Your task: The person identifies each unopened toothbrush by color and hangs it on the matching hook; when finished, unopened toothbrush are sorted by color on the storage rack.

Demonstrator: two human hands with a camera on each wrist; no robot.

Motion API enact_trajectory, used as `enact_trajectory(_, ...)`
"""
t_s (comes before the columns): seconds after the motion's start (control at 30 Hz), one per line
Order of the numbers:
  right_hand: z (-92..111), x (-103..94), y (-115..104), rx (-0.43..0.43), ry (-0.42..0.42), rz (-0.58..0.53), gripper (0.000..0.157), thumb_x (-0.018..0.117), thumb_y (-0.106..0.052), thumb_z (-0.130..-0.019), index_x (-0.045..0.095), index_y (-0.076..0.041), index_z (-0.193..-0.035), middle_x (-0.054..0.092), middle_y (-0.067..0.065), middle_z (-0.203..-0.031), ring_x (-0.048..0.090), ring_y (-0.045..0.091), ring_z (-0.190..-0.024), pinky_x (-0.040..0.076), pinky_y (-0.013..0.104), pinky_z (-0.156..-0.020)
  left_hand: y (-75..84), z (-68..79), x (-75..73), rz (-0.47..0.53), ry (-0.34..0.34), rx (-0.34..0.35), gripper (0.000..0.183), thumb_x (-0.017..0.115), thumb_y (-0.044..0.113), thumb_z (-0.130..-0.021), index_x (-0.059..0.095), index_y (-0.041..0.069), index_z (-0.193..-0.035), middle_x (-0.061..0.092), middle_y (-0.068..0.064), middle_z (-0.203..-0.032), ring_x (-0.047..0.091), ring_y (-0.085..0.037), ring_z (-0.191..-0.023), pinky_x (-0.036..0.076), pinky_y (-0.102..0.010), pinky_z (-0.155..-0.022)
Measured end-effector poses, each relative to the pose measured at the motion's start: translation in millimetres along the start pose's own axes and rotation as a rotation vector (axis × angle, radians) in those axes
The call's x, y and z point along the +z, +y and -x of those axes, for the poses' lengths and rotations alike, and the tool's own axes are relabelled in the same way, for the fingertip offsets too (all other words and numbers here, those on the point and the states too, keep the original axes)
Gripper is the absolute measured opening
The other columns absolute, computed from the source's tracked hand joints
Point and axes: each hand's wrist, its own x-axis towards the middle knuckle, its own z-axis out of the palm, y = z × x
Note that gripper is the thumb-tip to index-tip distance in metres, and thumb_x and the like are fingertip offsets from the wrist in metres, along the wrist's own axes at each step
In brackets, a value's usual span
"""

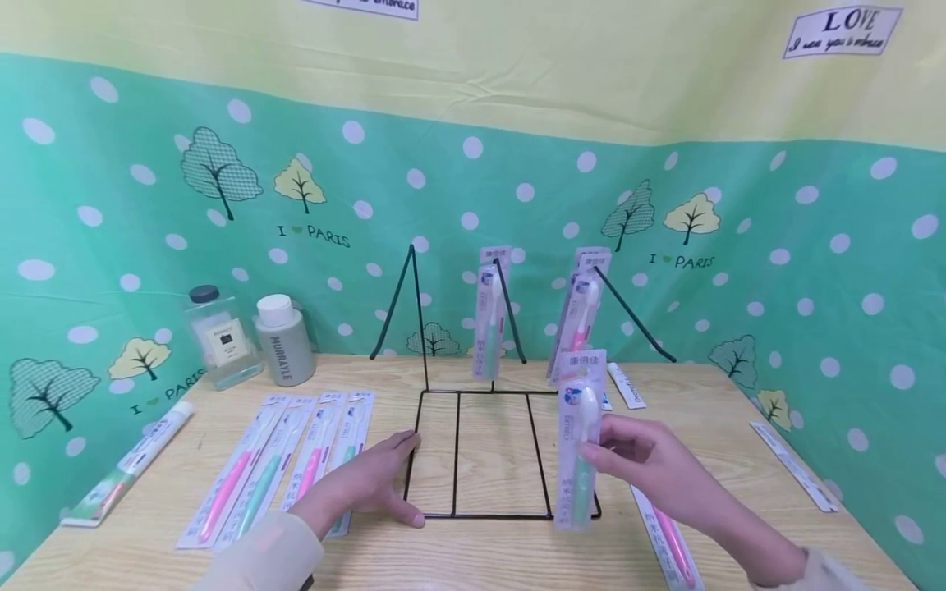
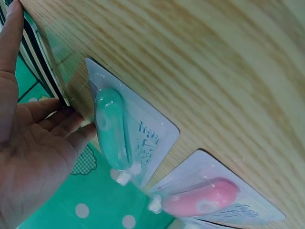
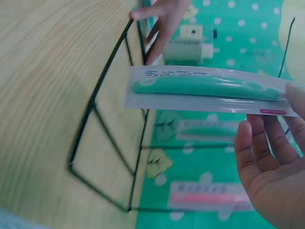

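"Right hand (image 1: 658, 460)?"
"Pinching. I'm holding a green toothbrush pack (image 1: 572, 435) upright, by the right side of the wire rack (image 1: 456, 451)."
"Left hand (image 1: 373, 480)?"
"Spread, I'm touching the rack's left edge. Four more packs (image 1: 266, 469) are lying left of it."

The left hand (image 1: 372, 478) spreads thumb from fingers; the right hand (image 1: 654, 461) pinches.
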Motion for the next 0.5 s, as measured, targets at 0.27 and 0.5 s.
enact_trajectory(0.27,-13,16.5,-22,-0.115,-0.062,-0.049,0.017,0.050,-0.006,-0.093,0.062,-0.006,-0.103,0.060,0.012,-0.106,0.060,0.025,-0.089,0.052,0.036,-0.078,-2.1,-0.4,1.8,-0.004,-0.010,-0.003,0.118,0.076,0.059,-0.054,0.025,-0.002,-0.141,0.020,-0.020,-0.146,0.023,-0.036,-0.132,0.023,-0.048,-0.106)
enact_trajectory(0.5,-25,23.1,-26,-0.126,-0.090,-0.035,0.017,0.048,-0.009,-0.094,0.062,-0.008,-0.102,0.061,0.010,-0.107,0.061,0.025,-0.091,0.052,0.037,-0.079,-3.8,-2.0,1.6,-0.006,-0.008,-0.002,0.119,0.076,0.059,-0.054,0.024,-0.002,-0.141,0.020,-0.020,-0.146,0.023,-0.036,-0.132,0.023,-0.048,-0.106)
